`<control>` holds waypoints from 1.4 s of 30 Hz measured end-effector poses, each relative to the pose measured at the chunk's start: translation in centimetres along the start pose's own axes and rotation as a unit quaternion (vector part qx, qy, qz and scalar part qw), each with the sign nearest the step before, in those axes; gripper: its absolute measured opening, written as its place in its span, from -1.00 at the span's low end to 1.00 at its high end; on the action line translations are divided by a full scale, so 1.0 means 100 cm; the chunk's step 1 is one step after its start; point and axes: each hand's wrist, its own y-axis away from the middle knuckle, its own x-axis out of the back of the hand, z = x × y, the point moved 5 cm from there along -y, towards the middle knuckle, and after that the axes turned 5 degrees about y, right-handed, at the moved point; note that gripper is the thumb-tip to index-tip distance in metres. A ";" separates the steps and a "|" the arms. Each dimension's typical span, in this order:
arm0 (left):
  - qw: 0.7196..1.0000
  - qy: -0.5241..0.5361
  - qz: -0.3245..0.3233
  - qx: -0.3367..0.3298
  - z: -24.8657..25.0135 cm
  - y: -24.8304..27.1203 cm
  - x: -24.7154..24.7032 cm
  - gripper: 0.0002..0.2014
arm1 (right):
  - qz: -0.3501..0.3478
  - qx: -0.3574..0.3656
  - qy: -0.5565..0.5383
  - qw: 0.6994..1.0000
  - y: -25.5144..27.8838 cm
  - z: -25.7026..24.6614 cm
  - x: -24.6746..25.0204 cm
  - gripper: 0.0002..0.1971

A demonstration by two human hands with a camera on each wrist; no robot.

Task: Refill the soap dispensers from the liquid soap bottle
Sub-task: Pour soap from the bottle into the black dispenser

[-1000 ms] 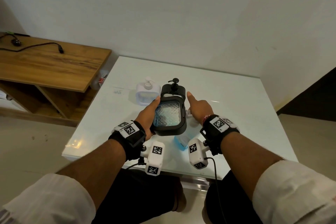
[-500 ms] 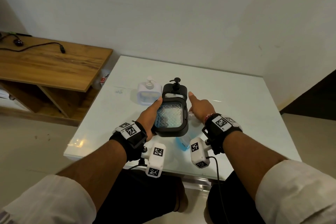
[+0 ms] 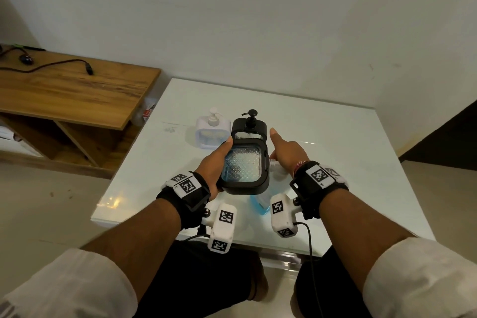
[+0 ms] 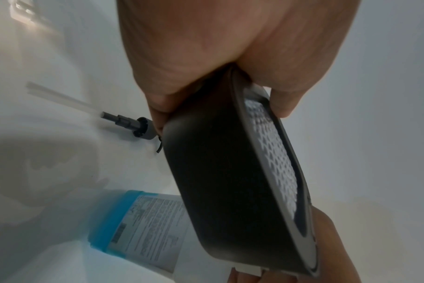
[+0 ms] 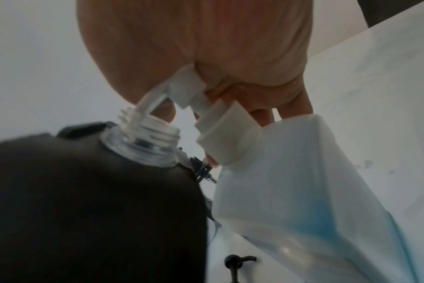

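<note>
My left hand (image 3: pixel 216 160) grips a black soap dispenser (image 3: pixel 242 190) with a textured clear window and holds it tilted above the table; the grip shows close up in the left wrist view (image 4: pixel 218 181). Its clear threaded neck (image 5: pixel 148 134) is uncapped. Beside it stands the liquid soap bottle (image 3: pixel 259 204) with blue liquid (image 5: pixel 315 191). My right hand (image 3: pixel 286 152) curls round the bottle's white pump head (image 5: pixel 187 84), index finger stretched forward. The pump's spout points into the dispenser's neck. A removed black pump with its tube (image 4: pixel 131 124) lies on the table.
A white dispenser (image 3: pixel 212 131) and a second black dispenser (image 3: pixel 249 126) stand side by side just behind my hands on the white table (image 3: pixel 335 150). A wooden shelf (image 3: pixel 64 93) with a cable stands to the left. The wall is close behind.
</note>
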 end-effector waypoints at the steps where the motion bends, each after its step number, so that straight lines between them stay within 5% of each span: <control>1: 1.000 0.001 -0.003 0.002 0.000 0.001 0.000 -0.44 | -0.014 0.005 -0.007 1.000 0.002 -0.001 0.001 -0.17; 17: 1.000 0.008 -0.012 0.013 0.003 0.008 -0.003 -0.44 | -0.051 0.012 -0.008 0.999 0.008 -0.007 -0.003 -0.18; 25: 1.000 0.007 -0.008 0.012 0.002 0.004 -0.002 -0.45 | 0.034 -0.002 0.047 0.998 -0.005 0.001 -0.003 -0.21; 31: 1.000 0.012 -0.013 0.011 0.002 0.003 0.000 -0.42 | -0.033 0.018 0.008 0.999 0.005 -0.007 0.004 -0.17; 38: 1.000 0.017 -0.016 0.017 0.002 0.002 -0.002 -0.44 | 0.005 0.008 0.057 0.998 0.000 -0.005 -0.006 -0.24; 42: 1.000 0.008 -0.018 0.020 -0.001 0.002 0.000 -0.43 | -0.029 0.019 0.005 0.999 0.006 -0.006 -0.003 -0.24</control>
